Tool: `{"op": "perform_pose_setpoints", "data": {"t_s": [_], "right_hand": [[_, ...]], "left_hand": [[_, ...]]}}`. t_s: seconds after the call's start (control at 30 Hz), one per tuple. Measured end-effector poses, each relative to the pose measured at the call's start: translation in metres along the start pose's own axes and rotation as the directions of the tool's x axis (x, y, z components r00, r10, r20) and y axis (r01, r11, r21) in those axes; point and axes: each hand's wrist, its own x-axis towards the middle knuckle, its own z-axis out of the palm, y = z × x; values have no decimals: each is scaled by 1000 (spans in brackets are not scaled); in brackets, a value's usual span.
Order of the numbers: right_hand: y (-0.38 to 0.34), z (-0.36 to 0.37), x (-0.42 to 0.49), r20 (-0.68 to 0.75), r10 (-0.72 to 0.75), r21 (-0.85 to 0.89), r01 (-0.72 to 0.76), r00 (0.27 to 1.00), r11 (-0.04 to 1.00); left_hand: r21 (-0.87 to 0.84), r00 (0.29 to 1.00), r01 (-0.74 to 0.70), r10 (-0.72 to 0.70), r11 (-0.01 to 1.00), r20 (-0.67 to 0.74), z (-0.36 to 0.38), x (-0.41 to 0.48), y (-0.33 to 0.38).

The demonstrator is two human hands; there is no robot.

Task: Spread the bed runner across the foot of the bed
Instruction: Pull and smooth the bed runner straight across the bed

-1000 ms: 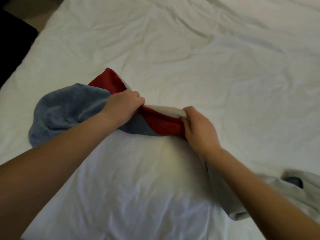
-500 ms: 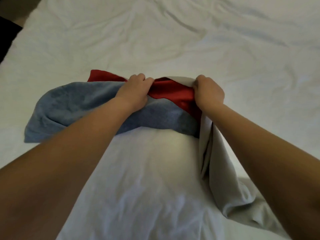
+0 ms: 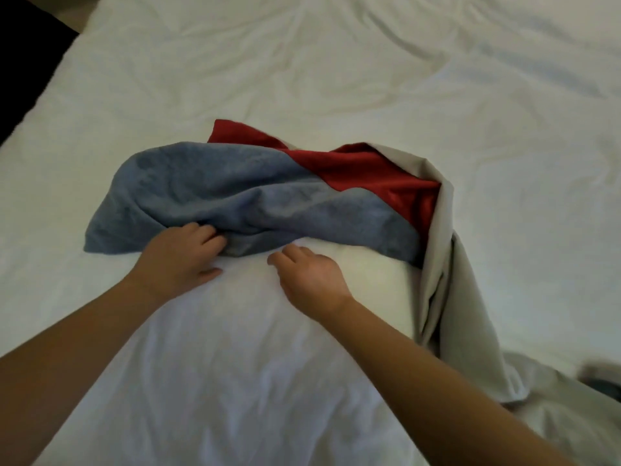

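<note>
Both hands have released the bunched bed runner (image 3: 255, 193) (blue, red, grey lining), now resting open.

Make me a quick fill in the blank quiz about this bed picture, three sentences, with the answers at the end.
1. The bed runner is bunched up, with a blue part on the left and a ____ part on the right.
2. The left hand touches the ____ part of the runner.
3. The sheet covering the bed is ____ in colour.

Missing words: red; blue; white
</note>
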Motion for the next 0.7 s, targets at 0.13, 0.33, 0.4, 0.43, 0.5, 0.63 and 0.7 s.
{"op": "perform_pose_setpoints", "data": {"t_s": [0.13, 0.33, 0.4, 0.43, 0.5, 0.63, 0.7], "right_hand": [[-21, 24, 18, -64, 141, 15, -141, 988, 990], [-55, 29, 41, -265, 227, -100, -261, 937, 960], [-66, 32, 44, -276, 259, -161, -310, 926, 937], [-72, 33, 45, -291, 271, -173, -330, 917, 928], [-86, 36, 44, -340, 296, -141, -359, 893, 922], [-126, 47, 27, -436, 374, -35, -431, 818, 902], [-153, 57, 13, -467, 381, -27, -444, 798, 896]], "left_hand": [[-10, 990, 109, -110, 994, -90, 12, -10, -17], [-52, 964, -122, 106, 991, -243, 15, -18, -32], [-40, 950, -204, 188, 978, -249, 17, -27, -39], [-52, 942, -243, 223, 969, -250, 18, -31, -43], [-85, 930, -299, 270, 950, -250, 18, -39, -51], [-122, 910, -375, 341, 919, -236, 10, -58, -70], [-125, 896, -418, 386, 900, -222, 6, -71, -81]]}}
